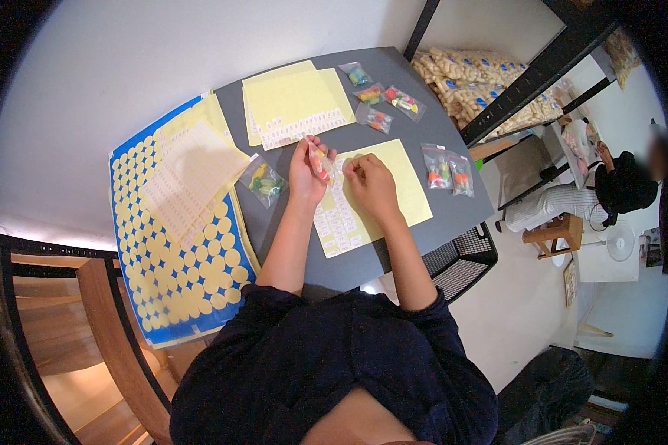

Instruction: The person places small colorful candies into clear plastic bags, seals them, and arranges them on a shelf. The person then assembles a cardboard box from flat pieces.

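My left hand holds a small clear plastic bag with red, orange and yellow pieces in it. Just right of it, my right hand is over a yellow sheet of small white labels, thumb and fingertips close together; whether a label is between them cannot be told. Left of my left forearm lies a bag of green and yellow pieces. Several filled bags lie at the table's far right, and more bags with orange and green pieces rest near the right edge.
Yellow label sheets lie at the back of the grey table. At left are a blue sheet with round yellow stickers and printed sheets. A black basket stands below the right edge. Stuffed bags fill a shelf; another person sits beyond.
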A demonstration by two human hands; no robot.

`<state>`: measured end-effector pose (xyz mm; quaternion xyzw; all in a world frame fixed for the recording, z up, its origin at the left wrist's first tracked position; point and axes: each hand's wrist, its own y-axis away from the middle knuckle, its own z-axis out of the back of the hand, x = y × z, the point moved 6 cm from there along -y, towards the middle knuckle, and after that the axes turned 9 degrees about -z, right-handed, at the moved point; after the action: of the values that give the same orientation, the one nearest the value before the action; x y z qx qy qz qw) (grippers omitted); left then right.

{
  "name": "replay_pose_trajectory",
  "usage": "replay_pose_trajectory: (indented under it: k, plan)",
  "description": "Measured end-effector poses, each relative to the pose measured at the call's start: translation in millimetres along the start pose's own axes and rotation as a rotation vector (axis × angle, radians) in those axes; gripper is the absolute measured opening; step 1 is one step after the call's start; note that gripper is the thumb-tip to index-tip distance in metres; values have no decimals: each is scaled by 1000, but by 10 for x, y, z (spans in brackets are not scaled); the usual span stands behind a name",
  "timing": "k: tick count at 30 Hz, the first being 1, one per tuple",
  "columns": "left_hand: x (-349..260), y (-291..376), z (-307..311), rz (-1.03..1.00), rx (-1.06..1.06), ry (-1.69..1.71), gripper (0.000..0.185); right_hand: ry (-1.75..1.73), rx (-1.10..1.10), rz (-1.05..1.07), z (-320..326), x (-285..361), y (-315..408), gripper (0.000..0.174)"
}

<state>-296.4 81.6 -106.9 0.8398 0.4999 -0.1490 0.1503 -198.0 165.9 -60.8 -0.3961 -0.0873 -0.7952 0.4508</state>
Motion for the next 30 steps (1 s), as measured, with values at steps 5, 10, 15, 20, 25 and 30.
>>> replay_pose_trajectory:
  k: [5, 10, 15, 20, 25, 30]
  plan:
    - [10, -3, 28, -11, -21, -25, 9, -94, 65, -72, 1, -76, 18, 13]
    - [13, -1, -90, -111, 241, -245, 14, -569, -14, -261, 109, -274, 14, 10]
    - [173, 126, -184, 9, 292, -329, 14, -928, -17, -226, 314, -186, 181, 40]
    - [278, 245, -282, 69, 270, -363, 15, -615, -43, -233, 406, -25, 304, 72]
    - [343, 306, -349, 177, 325, -309, 13, -560, -147, -206, 459, -118, 322, 61]
    - [335, 286, -390, 30, 430, -443, 10, -628, -344, -75, 608, -251, 217, 10]
